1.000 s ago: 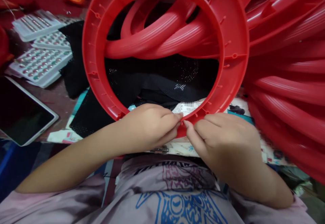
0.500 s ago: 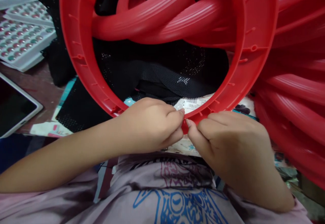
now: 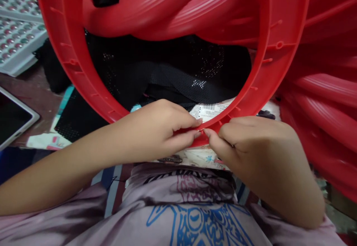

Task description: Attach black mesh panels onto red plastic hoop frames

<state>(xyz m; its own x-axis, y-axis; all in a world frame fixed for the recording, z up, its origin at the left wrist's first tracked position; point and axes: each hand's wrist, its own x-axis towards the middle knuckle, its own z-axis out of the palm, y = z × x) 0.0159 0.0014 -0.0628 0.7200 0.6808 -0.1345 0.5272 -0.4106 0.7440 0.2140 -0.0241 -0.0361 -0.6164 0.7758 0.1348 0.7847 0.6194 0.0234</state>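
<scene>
Pinching posture, near rim: left hand [image 3: 156,130] and right hand [image 3: 259,142] come nearly tip to tip over the closest stretch of the red ring [image 3: 279,69]
Left fingers [image 3: 182,141]: thumb and index slightly parted at the ring's edge; cannot tell whether rim or anything else is held between them
Right fingers [image 3: 219,145]: curled in, thumb tip pointing toward the left thumb, index mostly hidden; grip cannot be told
Between the thumbs: tiny pale bit [image 3: 202,129], too small to identify or say which hand has it
Red ring: right in front of the person, ribbed hollow side showing, top cut off by the frame
Through the opening: curved red tubes [image 3: 145,19] at the far side, black mesh cloth [image 3: 167,71] nearer, barcode label [image 3: 212,112] just beyond the left index
Right side: more red curved pieces [image 3: 331,86], piled
Left side: brownish tabletop [image 3: 47,88] with white trays [image 3: 16,62] of shiny round pieces and a dark-screened tablet [image 3: 15,116], partly out of frame
Near edge: printed sheet [image 3: 195,155] under the ring, lilac shirt [image 3: 139,220] below it
</scene>
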